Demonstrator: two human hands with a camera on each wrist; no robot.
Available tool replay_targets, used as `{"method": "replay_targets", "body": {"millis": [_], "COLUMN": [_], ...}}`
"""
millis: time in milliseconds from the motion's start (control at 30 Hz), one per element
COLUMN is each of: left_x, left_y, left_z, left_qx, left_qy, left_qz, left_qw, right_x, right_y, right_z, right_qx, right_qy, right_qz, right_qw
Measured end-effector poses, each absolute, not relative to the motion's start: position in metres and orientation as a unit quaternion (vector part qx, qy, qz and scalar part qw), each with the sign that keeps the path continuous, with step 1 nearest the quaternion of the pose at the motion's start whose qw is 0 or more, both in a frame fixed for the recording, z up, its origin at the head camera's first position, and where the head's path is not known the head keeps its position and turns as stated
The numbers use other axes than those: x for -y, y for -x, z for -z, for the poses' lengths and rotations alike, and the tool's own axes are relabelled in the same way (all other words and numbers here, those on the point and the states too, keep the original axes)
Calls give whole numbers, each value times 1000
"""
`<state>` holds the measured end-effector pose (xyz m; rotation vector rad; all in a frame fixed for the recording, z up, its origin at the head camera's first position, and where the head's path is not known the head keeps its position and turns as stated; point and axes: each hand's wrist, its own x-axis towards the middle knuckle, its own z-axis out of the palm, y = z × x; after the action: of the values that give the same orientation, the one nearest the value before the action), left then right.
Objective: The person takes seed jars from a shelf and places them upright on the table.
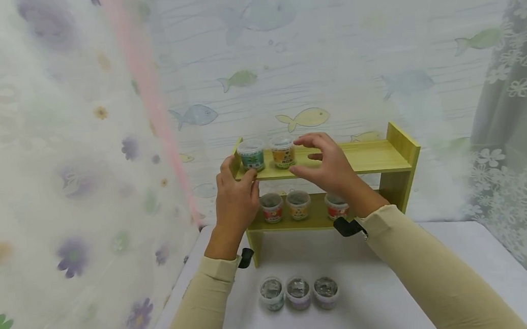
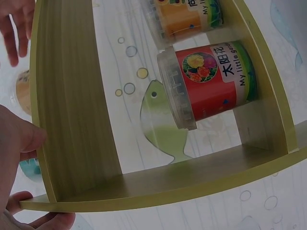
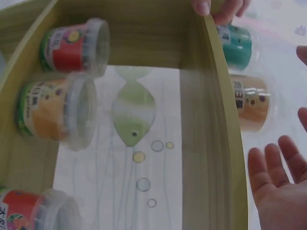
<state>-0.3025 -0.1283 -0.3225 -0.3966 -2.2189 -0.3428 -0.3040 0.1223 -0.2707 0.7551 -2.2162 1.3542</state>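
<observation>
The left hand (image 1: pixel 238 197) grasps the shelf (image 1: pixel 378 157) at the left end of its upper board, thumb on the front edge, fingers wrapped about the corner. The right hand (image 1: pixel 330 166) holds nothing: its fingers are spread and bent beside an orange-labelled cup (image 1: pixel 284 157), with a slight gap between in the right wrist view. That cup stands upright on the upper board, left of its middle; just beside it, close to the left end panel, stands a green-labelled cup (image 1: pixel 252 159).

On the lower board sit three more cups — a red-labelled one (image 1: pixel 273 213) towards the left end, a second orange-labelled one (image 1: pixel 299 212) near it, and another red-labelled one (image 1: pixel 337 212), set farther right and partly behind the right wrist.

The shelf stands near the back edge of the white counter (image 1: pixel 391 283). In front of it, three cups with dark, shiny tops (image 1: pixel 299 300) form a row. A fish-patterned curtain (image 1: pixel 342 42) hangs behind.
</observation>
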Motion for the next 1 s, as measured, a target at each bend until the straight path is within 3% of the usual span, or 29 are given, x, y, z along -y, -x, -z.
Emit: {"method": "replay_targets", "body": {"millis": [300,633,1000], "left_x": [131,128,128], "left_y": [302,306,309], "left_z": [324,324,325], "left_qx": [883,881,879], "left_qy": [161,163,165], "left_qz": [141,147,152], "left_qw": [419,419,421], "right_x": [-115,-112,-114], "right_y": [323,332,344], "right_z": [265,255,257], "right_qx": [824,838,852], "right_qy": [-240,-214,-173], "right_qz": [-492,-487,-491], "right_qw": [144,118,52]}}
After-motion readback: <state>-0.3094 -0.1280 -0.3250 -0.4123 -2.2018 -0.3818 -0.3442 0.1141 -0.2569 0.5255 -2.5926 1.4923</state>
